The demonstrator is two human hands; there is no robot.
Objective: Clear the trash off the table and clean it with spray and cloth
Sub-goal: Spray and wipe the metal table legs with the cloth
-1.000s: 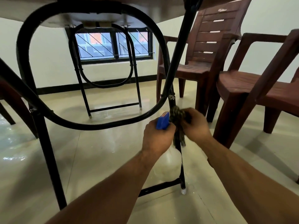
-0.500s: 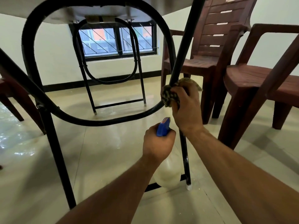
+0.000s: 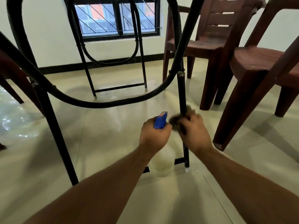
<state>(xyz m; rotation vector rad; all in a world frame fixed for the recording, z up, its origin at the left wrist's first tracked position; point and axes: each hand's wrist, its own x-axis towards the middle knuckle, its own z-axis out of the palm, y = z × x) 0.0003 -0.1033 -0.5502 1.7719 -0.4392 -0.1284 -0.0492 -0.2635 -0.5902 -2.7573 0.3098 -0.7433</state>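
Now the right hand (image 3: 194, 132) sits lower on the desk leg (image 3: 181, 91) than before, its grip pinching the cloth (image 3: 175, 122) round it. The left hand (image 3: 153, 135) grips the spray bottle (image 3: 161, 164) alongside. Wiping seems underway.

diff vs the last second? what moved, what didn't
The right hand slid the cloth up the table leg to the joint, then back down well below it, gripping it throughout. The left hand still holds the spray bottle beside the leg; the chairs are unmoved.
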